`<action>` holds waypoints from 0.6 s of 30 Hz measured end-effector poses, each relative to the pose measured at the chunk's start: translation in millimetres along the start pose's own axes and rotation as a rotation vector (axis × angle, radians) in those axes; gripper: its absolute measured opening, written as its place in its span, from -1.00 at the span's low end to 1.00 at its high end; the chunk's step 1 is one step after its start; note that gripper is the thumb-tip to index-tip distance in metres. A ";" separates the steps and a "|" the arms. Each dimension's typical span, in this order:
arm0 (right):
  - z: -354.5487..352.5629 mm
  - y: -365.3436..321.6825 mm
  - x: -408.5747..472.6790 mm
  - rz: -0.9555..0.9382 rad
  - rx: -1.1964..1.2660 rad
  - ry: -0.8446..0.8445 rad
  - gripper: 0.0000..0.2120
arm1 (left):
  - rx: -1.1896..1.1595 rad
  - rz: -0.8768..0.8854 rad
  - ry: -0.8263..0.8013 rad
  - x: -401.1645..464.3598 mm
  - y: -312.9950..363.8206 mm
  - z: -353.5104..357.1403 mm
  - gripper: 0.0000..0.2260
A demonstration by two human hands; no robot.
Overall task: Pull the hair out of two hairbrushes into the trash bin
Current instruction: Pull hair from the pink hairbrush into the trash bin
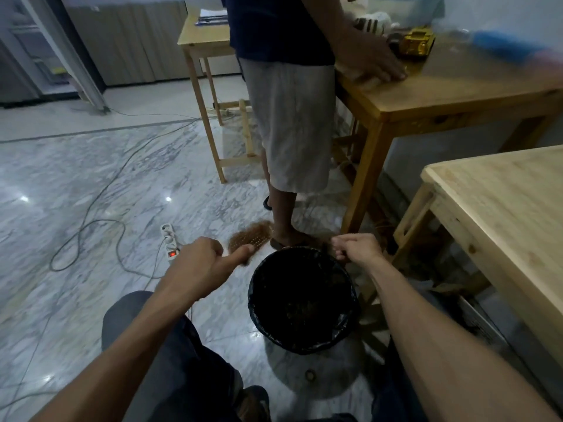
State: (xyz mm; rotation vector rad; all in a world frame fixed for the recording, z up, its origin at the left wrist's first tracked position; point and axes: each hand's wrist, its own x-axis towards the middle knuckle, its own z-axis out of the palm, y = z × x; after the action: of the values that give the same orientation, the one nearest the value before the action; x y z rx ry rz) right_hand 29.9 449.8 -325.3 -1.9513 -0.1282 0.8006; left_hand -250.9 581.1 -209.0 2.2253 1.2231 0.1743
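My left hand point(204, 261) grips a hairbrush point(251, 236) by its handle, thumb stretched along it. The brush head is matted with brown hair and hangs just left of the bin's far rim. A trash bin point(347, 318) lined with a black bag stands on the floor between my forearms, with some brownish hair inside. My right hand point(356, 247) is over the bin's far right rim, fingers curled. It seems to pinch a small dark tuft, though that is hard to make out. A second hairbrush is not visible.
A person point(292, 126) in grey shorts stands just beyond the bin, one hand on a wooden table point(457, 86). A lighter wooden table point(511, 208) is at right. A power strip point(169, 242) and cables point(91, 226) lie on the marble floor at left.
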 end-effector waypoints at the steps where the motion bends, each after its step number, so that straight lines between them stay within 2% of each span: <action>1: 7.2 -0.3 -4.9 0.004 0.001 -0.054 -0.86 | -0.010 0.000 0.001 2.6 2.8 6.0 -0.40; 3: 18.2 -3.6 -11.2 0.069 -0.014 -0.168 -0.80 | -0.019 0.006 -0.001 7.1 5.9 17.6 -0.42; 6: 16.3 -18.0 -24.2 0.196 -0.069 -0.388 -0.53 | -0.025 0.020 0.008 11.0 4.5 27.3 -0.41; 8: 12.1 -33.4 -31.2 0.154 -0.143 -0.413 -0.44 | -0.013 0.025 0.033 13.4 3.5 30.8 -0.41; 11: 9.0 -49.3 -30.2 -0.013 -0.102 -0.365 -0.51 | -0.018 0.035 0.052 16.7 3.9 36.8 -0.40; 15: 13.8 -52.4 -35.7 -0.109 0.011 -0.598 -0.53 | -0.023 0.026 0.035 16.2 10.6 43.5 -0.41; 17: 22.0 -46.8 -37.7 -0.137 0.058 -0.664 -0.64 | -0.006 0.029 0.034 14.9 16.0 44.8 -0.40; 18: 25.3 -43.0 -35.7 -0.152 0.071 -0.635 -0.74 | 0.011 0.041 0.040 14.0 17.7 44.4 -0.40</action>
State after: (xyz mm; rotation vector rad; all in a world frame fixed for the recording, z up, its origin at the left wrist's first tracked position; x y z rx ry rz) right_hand -2.2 476.3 -280.2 -1.5399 -0.6091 1.2756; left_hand -213.2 566.1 -237.8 2.2675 1.2034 0.2295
